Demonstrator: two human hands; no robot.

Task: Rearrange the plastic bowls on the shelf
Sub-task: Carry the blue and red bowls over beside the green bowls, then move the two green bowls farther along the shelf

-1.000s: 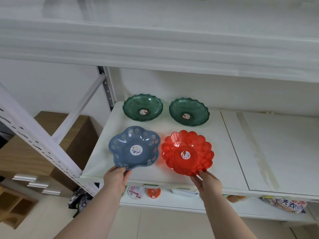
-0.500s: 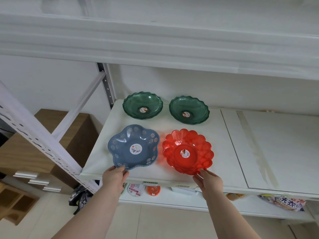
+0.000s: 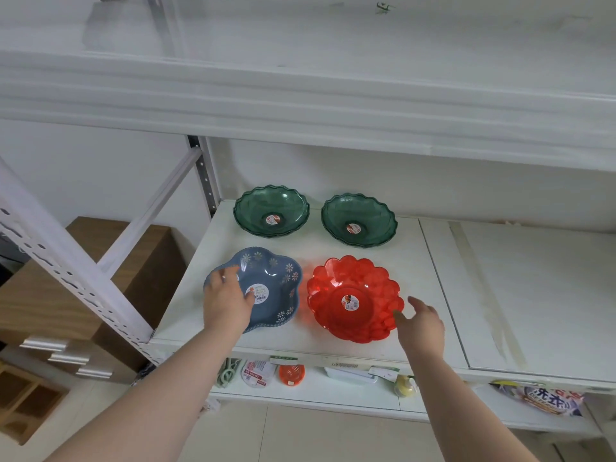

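L hand: your left hand (image 3: 226, 300) lies spread over the near-left part of the blue bowl (image 3: 280, 281), fingers mostly straight, thumb toward the sticker. No grip that I can see. Whether it actually touches the rim is hard to judge from this angle.
R hand: your right hand (image 3: 422, 323) is loose and spread, just beside the red bowl (image 3: 350, 295) at its near-right rim. It holds nothing.
Bowls: blue & red sit side by side at the front of the shelf (image 3: 430, 281), rims nearly touching. Behind them are the back-left green bowl (image 3: 271, 208) & back-right green bowl (image 3: 359, 215), apart from each other.
Risk 1: both front bowls are near the shelf's front edge, so a pull toward you w/o a proper hold could tip one off.
Risk 2: light plastic on a smooth board. Pressing one side of the blue bowl prob. kicks the far side up or skids it into the red one.
Risk 3: push the red bowl straight back & its rim likely knocks the back-right green bowl.
Risk 4: the scalloped rims differ, so nesting unlike shapes may leave a tilted, wobbly stack.
Fix: get thumb + fingers round a rim first, then lift clear rather than drag.
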